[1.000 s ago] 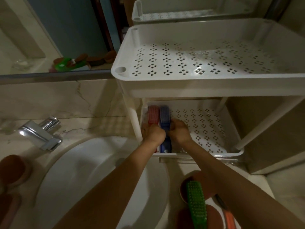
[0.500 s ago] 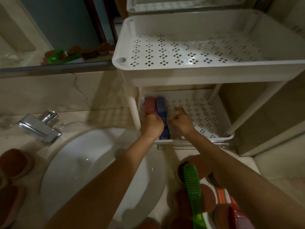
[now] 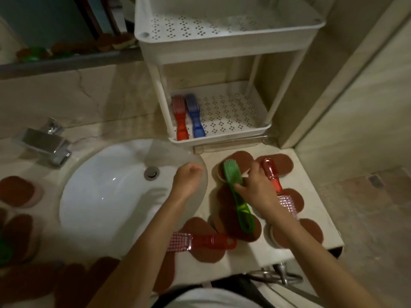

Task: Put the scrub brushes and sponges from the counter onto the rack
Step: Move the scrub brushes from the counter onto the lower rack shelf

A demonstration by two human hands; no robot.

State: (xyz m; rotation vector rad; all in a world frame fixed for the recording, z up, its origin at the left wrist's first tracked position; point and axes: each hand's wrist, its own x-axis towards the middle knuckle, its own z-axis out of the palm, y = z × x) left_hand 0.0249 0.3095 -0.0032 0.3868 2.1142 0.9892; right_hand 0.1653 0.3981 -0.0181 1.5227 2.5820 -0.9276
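A red brush (image 3: 179, 117) and a blue brush (image 3: 195, 117) lie side by side at the left of the white rack's lower shelf (image 3: 235, 121). On the counter in front of the rack, my right hand (image 3: 255, 187) grips the middle of a green scrub brush (image 3: 236, 194) that lies over several brown sponges (image 3: 242, 160). Two red-handled brushes lie on the counter, one (image 3: 278, 187) just right of my right hand, the other (image 3: 200, 241) nearer me. My left hand (image 3: 188, 180) hovers over the sink's right rim, fingers curled, holding nothing.
The white sink basin (image 3: 106, 196) and chrome tap (image 3: 46, 141) fill the left. More brown sponges (image 3: 16, 191) sit on the left counter. The rack's upper shelf (image 3: 222, 25) overhangs the lower one. The counter's right edge (image 3: 320, 207) drops to a tiled floor.
Both hands have left the rack's lower shelf, leaving the red and blue brushes there. My right hand has come down onto the green brush; my left hand has drawn back over the sink.
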